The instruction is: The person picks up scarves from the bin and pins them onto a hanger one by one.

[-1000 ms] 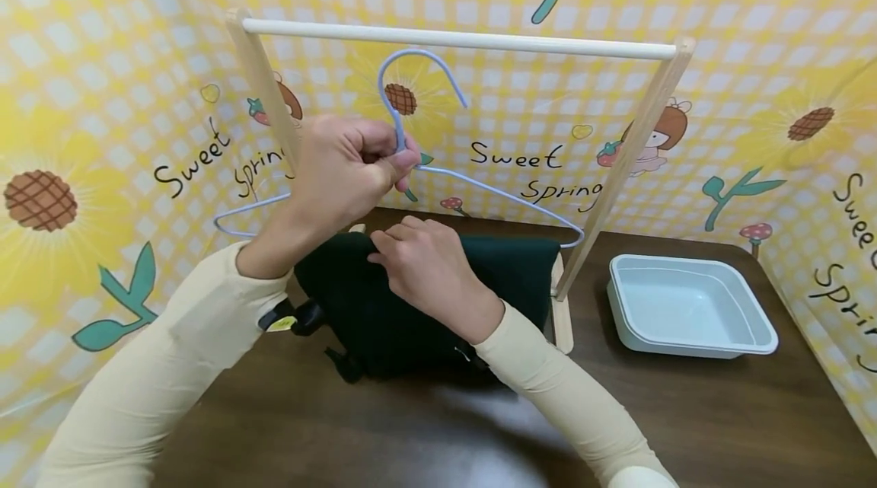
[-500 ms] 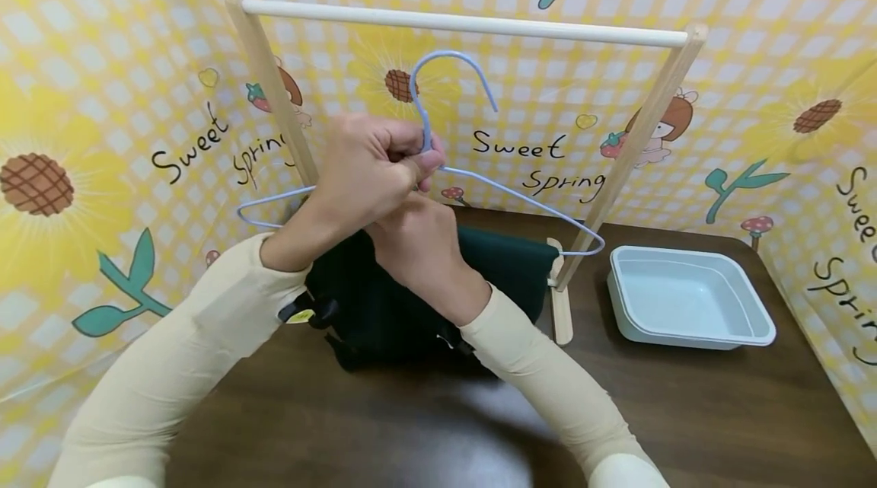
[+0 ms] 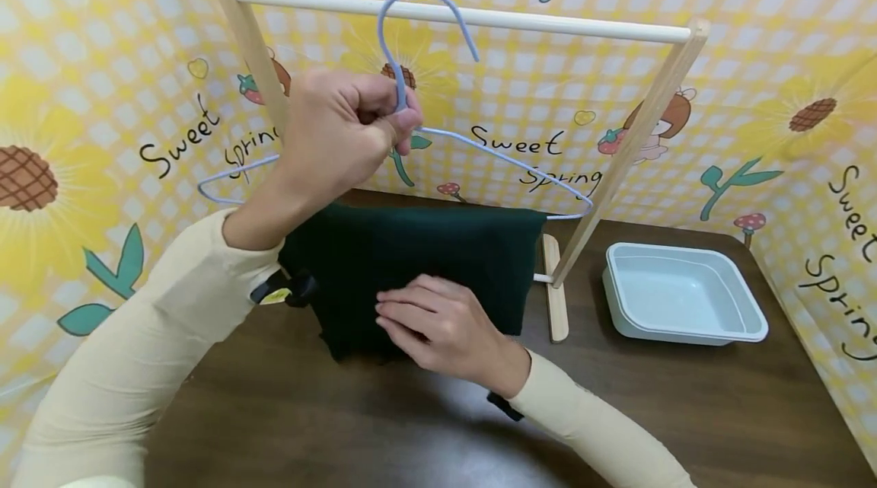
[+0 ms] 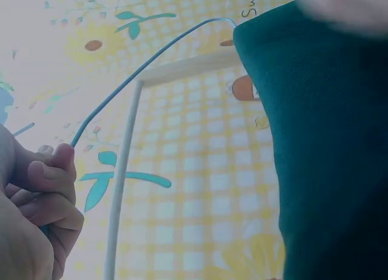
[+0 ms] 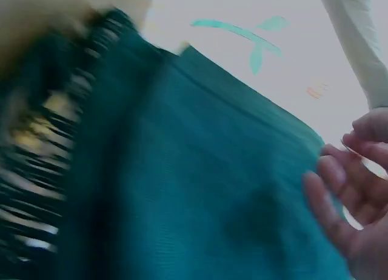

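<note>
My left hand [image 3: 336, 134] grips the light blue wire hanger [image 3: 507, 158] at the neck, just below its hook. A dark green scarf [image 3: 425, 240] hangs folded over the hanger's lower bar; its fringe [image 5: 42, 171] shows in the right wrist view. In front of the cloth is my right hand [image 3: 448, 328], fingers loosely bent and holding nothing. Whether its fingertips touch the scarf I cannot tell. The hook overlaps the white rail [image 3: 562, 22] of a wooden rack in the head view; contact between them cannot be judged.
The rack's wooden post [image 3: 633, 145] and foot [image 3: 556, 305] stand right of the scarf. A pale blue plastic basin [image 3: 685, 294] sits at the right on the brown table [image 3: 342, 427]. Yellow checked sheeting [image 3: 774, 77] encloses the back and sides.
My left hand has raised the hanger and the scarf with it. The right hand first moved up to the hanger's neck, then came down and away in front of the cloth.
</note>
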